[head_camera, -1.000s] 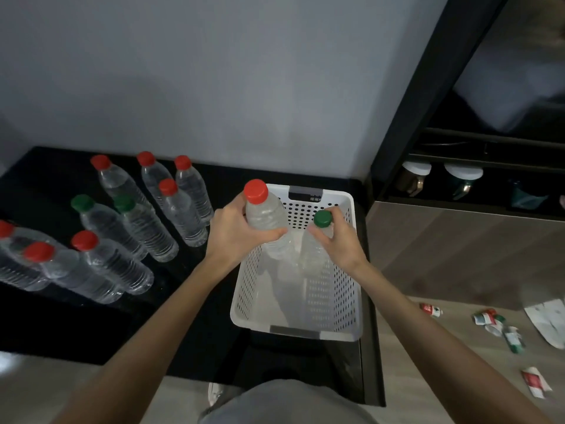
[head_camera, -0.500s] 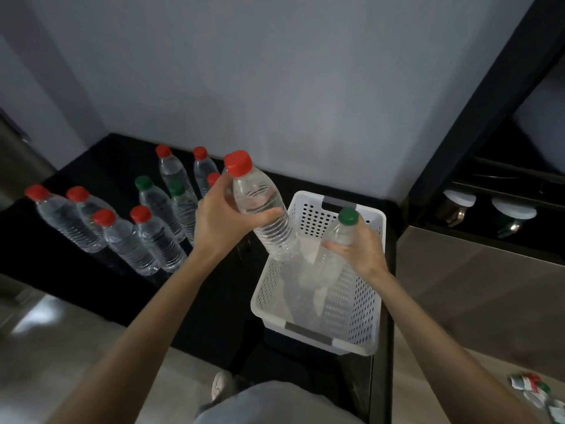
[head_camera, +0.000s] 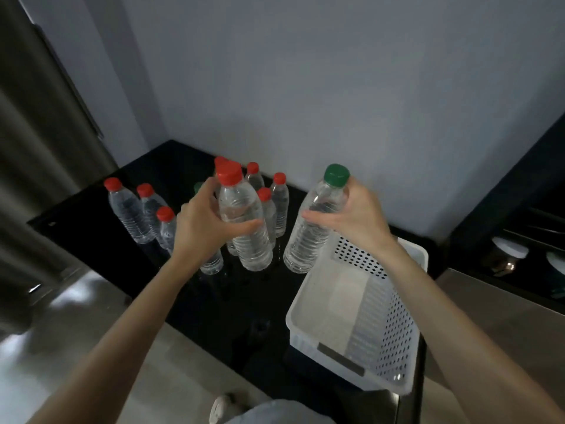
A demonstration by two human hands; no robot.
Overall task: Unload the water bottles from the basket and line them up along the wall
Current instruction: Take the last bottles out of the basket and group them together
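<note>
Water bottles' white perforated basket sat nearest, at the right front corner of the black surface, with its long side running away from the person.

Beyond its far left corner, the right grip was curled round the upper half of a green-capped bottle. The thumb crossed the front and the fingers wrapped behind the shoulder. That bottle leaned, its cap up and to the right and its base down and to the left, just beside the basket rim.

Left of it, the left grip clasped a red-capped bottle round the middle, close to upright. The two held bottles were near each other but apart. Whether either base touched the surface could not be told.

Behind the left grip stood a cluster of bottles on the surface. Most had red caps, and one green cap peeked out past the fingers. Several were partly hidden by the hand and the bottle it held. The farthest of them stood close to the pale grey wall.
</note>
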